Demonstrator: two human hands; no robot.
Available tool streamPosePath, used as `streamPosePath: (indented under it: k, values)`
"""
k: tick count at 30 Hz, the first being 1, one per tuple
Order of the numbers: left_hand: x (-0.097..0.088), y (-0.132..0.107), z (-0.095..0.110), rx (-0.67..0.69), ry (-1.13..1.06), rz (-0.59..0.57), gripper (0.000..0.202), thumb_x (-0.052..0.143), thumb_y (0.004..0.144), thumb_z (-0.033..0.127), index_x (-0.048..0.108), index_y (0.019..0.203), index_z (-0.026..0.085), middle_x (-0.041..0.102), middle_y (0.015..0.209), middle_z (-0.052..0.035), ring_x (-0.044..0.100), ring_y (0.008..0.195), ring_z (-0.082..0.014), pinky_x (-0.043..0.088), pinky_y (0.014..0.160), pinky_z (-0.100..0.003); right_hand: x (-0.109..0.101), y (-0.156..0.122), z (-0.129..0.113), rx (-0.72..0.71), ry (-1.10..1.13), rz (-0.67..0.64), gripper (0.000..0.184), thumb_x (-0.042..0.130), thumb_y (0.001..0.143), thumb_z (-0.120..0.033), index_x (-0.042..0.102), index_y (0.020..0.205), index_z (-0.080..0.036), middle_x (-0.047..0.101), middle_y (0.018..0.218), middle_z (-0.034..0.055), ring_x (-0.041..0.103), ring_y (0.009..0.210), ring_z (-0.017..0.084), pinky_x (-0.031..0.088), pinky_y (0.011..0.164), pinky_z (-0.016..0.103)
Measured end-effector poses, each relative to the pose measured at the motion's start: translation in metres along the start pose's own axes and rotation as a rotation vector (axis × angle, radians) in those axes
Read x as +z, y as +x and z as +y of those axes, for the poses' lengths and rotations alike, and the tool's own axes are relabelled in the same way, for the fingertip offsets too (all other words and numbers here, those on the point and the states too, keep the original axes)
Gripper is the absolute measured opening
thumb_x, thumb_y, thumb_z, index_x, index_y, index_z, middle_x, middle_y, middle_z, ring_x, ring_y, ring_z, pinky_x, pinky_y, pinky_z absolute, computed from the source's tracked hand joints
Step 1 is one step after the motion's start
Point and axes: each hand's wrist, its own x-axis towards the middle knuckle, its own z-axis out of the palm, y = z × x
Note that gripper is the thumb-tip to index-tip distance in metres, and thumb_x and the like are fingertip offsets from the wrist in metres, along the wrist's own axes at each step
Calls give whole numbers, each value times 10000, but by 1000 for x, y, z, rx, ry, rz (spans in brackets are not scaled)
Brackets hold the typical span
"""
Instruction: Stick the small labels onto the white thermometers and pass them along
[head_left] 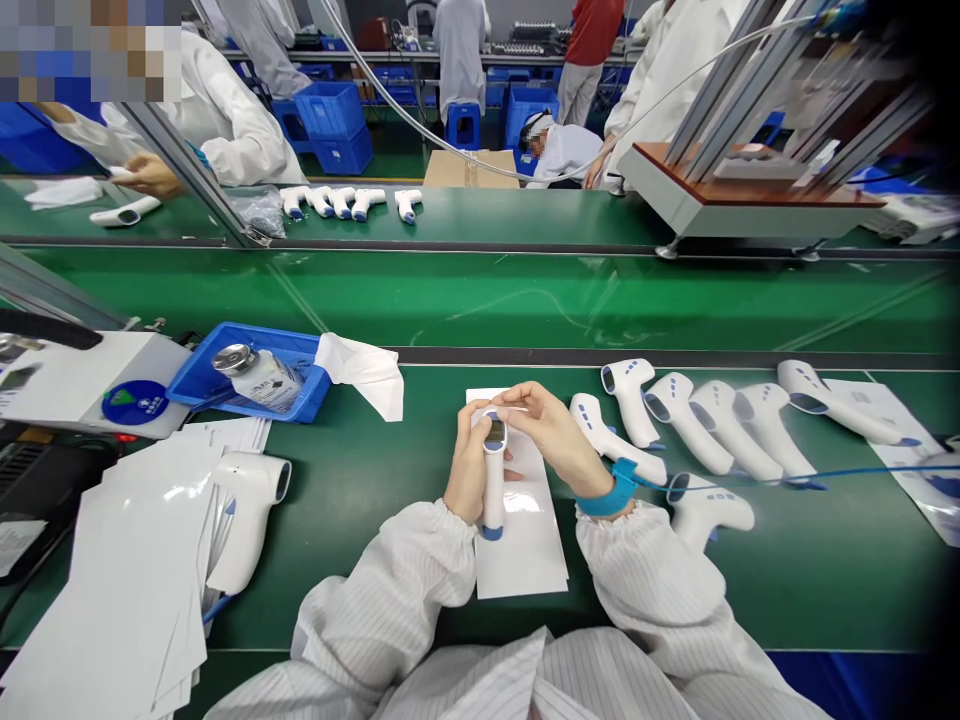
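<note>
We've got the white handheld device (493,470) above the white sheets (525,565), screen (496,434) up, handle (493,500) toward the wearer's body. Left hand (468,465) is wrapped round its upper part, thumb beside the screen; right hand (546,428) has its fingers bent in at the head – we can't tell whether they pinch anything. Handling: we'd guess a light, stiff plastic shell, glossy enough to slip a little, with the screen the fragile bit. Best hold, we judge – round the handle, below the screen, fingertips off the display.
</note>
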Motion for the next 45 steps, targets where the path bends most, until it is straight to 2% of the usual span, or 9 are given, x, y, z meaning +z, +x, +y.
streamPosePath:
  k: [14, 19, 23, 26, 29, 32, 38, 41, 45]
  values:
    - [3, -23, 15, 570, 394, 130, 305, 502, 911, 279, 484, 1216, 277, 543, 1179, -55, 553, 1039, -206, 455, 879, -332, 7, -39, -41, -351, -271, 163, 128, 672, 815, -279, 622, 710, -226, 643, 870, 34, 619, 888, 204, 504, 800, 353]
    - [1, -23, 19, 644, 483, 179, 321, 511, 908, 275, 482, 1228, 278, 535, 1211, -51, 548, 1044, -205, 424, 908, -333, 13, -51, -47, -273, -386, 132, 80, 605, 863, -306, 562, 843, -241, 680, 838, 19, 660, 766, 183, 521, 700, 323]
    - [-1, -21, 21, 632, 492, 198, 322, 491, 922, 285, 467, 1243, 277, 529, 1225, -51, 534, 1076, -205, 412, 929, -336, 17, -54, -44, -207, -448, 128, 196, 625, 834, -300, 525, 997, -263, 698, 914, 24, 690, 779, 189, 533, 703, 330]
    - [-1, -22, 22, 608, 447, 180, 314, 504, 917, 303, 479, 1228, 268, 537, 1179, -55, 543, 1040, -201, 430, 897, -325, 17, -48, -44, -111, -196, 34, 216, 648, 788, -284, 496, 938, -255, 675, 819, -5, 680, 684, 162, 540, 647, 306]
    - [0, -23, 27, 540, 376, 145, 308, 508, 918, 325, 480, 1217, 262, 560, 985, -33, 560, 871, -166, 457, 799, -294, 13, -41, -48, 71, 131, -132, 309, 697, 738, -339, 454, 904, -244, 641, 733, -51, 630, 510, 121, 515, 525, 267]
    - [-2, -23, 37, 371, 279, 85, 319, 486, 923, 380, 453, 1221, 271, 507, 797, 12, 514, 662, -121, 467, 639, -255, 8, -38, -51, 165, 156, -223, 357, 719, 727, -376, 468, 934, -229, 627, 628, -68, 559, 410, 99, 486, 478, 254]
    - [-7, -31, 54, 114, 67, -114, 504, 582, 840, 312, 366, 1294, 350, 526, 916, 4, 578, 773, -145, 507, 592, -246, 4, -34, -48, -112, -35, 79, 242, 665, 807, -391, 550, 922, -211, 626, 866, 12, 614, 727, 138, 527, 647, 281]
    - [-5, -38, 59, 91, 45, -182, 629, 601, 769, 174, 344, 1313, 358, 518, 958, 12, 552, 777, -119, 510, 647, -245, 7, -29, -50, -260, -107, 34, 214, 636, 850, -349, 569, 1019, -236, 582, 1145, 41, 589, 1039, 180, 485, 927, 349]
    - [-2, -44, 59, 129, 35, -246, 766, 585, 672, 50, 333, 1324, 360, 510, 1021, 9, 515, 764, -106, 501, 664, -248, 12, -24, -54, -334, -125, -83, 220, 609, 877, -296, 570, 1091, -265, 560, 1214, 37, 533, 1171, 199, 448, 999, 369]
